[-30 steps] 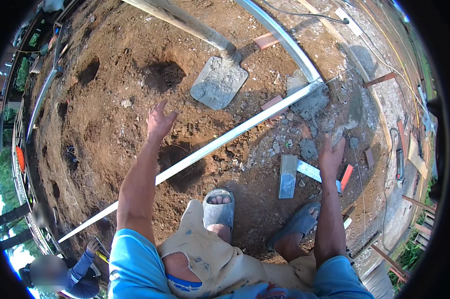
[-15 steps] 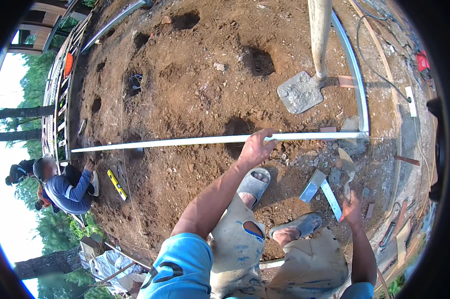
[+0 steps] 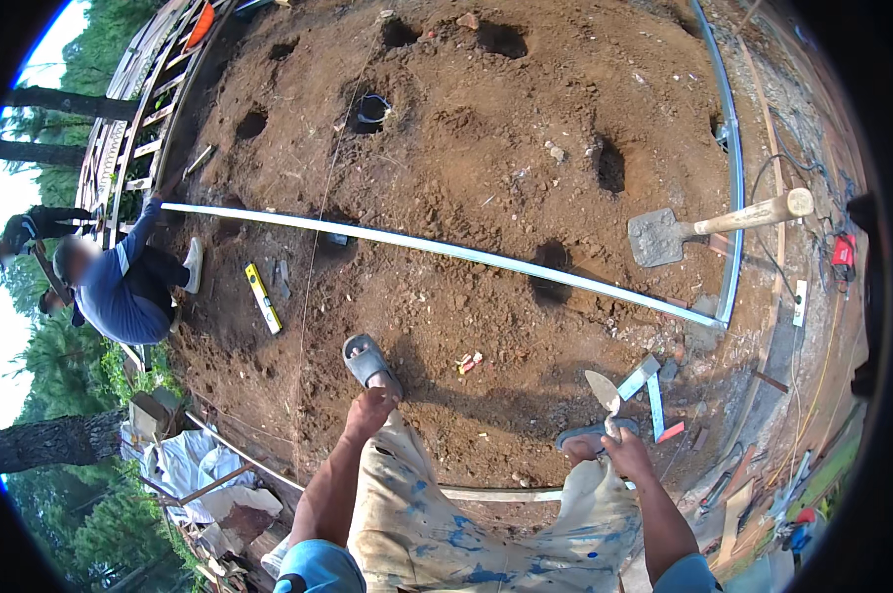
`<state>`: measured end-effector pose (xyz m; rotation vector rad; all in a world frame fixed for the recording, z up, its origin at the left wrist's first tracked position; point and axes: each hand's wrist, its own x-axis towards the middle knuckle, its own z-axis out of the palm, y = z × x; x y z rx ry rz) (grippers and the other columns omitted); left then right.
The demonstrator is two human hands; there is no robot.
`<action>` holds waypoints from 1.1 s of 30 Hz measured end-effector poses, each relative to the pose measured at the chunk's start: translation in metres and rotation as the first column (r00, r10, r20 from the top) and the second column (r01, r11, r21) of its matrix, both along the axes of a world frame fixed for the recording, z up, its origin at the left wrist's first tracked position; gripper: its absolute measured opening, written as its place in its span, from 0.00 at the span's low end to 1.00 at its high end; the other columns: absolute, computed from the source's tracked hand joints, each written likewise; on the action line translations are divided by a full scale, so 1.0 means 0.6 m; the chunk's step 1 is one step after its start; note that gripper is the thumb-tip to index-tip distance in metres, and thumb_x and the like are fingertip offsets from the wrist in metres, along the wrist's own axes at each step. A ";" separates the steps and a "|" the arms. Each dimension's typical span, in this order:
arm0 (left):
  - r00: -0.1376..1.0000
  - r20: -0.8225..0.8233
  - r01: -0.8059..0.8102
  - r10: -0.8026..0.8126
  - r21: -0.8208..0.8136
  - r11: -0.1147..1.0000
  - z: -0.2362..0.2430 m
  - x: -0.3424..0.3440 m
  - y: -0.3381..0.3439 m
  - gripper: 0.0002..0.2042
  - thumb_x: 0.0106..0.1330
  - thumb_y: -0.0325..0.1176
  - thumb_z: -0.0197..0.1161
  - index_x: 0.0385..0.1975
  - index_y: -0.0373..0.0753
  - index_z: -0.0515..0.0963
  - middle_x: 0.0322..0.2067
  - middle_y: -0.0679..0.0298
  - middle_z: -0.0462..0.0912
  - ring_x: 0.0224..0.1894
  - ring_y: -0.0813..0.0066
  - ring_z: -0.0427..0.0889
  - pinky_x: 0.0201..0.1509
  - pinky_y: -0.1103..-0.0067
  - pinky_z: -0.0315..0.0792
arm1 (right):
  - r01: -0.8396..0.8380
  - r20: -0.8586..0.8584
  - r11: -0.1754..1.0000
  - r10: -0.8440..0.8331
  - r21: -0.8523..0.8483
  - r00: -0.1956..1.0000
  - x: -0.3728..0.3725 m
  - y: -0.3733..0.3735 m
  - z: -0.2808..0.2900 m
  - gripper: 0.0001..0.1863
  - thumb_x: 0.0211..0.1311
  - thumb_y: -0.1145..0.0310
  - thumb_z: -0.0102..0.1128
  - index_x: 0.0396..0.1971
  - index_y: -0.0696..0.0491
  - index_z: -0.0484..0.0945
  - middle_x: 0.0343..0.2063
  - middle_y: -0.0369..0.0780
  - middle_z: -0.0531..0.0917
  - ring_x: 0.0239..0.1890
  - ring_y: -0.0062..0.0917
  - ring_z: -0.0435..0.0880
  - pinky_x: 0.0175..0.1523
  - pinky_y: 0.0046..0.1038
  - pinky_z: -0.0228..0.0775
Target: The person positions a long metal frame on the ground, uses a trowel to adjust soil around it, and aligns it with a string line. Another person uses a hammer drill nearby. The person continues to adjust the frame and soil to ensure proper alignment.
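My right hand (image 3: pixel 628 453) grips a trowel (image 3: pixel 605 392) by its handle, blade pointing away from me. Beside it on the soil lie a metal square (image 3: pixel 656 405) and a short rectangular piece (image 3: pixel 639 379). My left hand (image 3: pixel 371 408) is closed over my left knee, near the sandal (image 3: pixel 365 364); what is in its fingers, if anything, is hidden. A long pale metal bar (image 3: pixel 437 257) crosses the ground and meets a side rail (image 3: pixel 733 178) at a corner on the right. A shovel (image 3: pixel 654 238) with a wooden handle rests near that corner.
A co-worker in blue (image 3: pixel 121 296) crouches at the bar's left end; others are behind. A yellow level (image 3: pixel 263 296) lies on soil dotted with several holes (image 3: pixel 609 163). Wood lattice stands left, covered rubble (image 3: pixel 190 465) lower left, a red tool (image 3: pixel 843 255) and boards right.
My view has swung about. My left hand, earlier open and raised, is lower and curled. The trowel stays in my right hand. The shovel's handle now points rightward instead of away.
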<state>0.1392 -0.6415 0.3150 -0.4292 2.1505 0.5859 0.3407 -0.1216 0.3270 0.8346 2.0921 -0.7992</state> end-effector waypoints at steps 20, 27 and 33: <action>0.950 -0.198 -0.162 0.242 0.350 0.923 -0.320 -0.247 -0.413 0.22 0.68 0.40 0.64 0.56 0.31 0.77 0.46 0.46 0.86 0.49 0.51 0.86 0.54 0.65 0.78 | -0.425 -0.104 0.885 0.412 -0.191 0.905 -0.559 -0.919 -0.389 0.28 0.67 0.49 0.60 0.54 0.56 0.74 0.42 0.57 0.85 0.46 0.54 0.84 0.51 0.47 0.75; 0.873 -0.316 -0.216 0.372 0.434 0.875 -0.414 -0.284 -0.412 0.17 0.68 0.37 0.65 0.52 0.33 0.80 0.46 0.48 0.86 0.50 0.51 0.85 0.57 0.65 0.77 | -0.759 -0.556 0.651 0.637 0.016 0.534 -0.721 -0.946 -0.529 0.25 0.70 0.53 0.57 0.50 0.62 0.78 0.50 0.51 0.79 0.55 0.47 0.78 0.62 0.44 0.69; 0.692 -0.577 -0.118 0.433 0.502 0.857 -0.534 -0.408 -0.388 0.13 0.67 0.33 0.66 0.48 0.33 0.81 0.42 0.49 0.86 0.45 0.51 0.86 0.52 0.65 0.78 | -0.809 -0.260 0.376 0.923 0.452 0.284 -0.955 -1.028 -0.689 0.29 0.72 0.52 0.54 0.56 0.64 0.75 0.57 0.50 0.78 0.62 0.44 0.75 0.68 0.43 0.65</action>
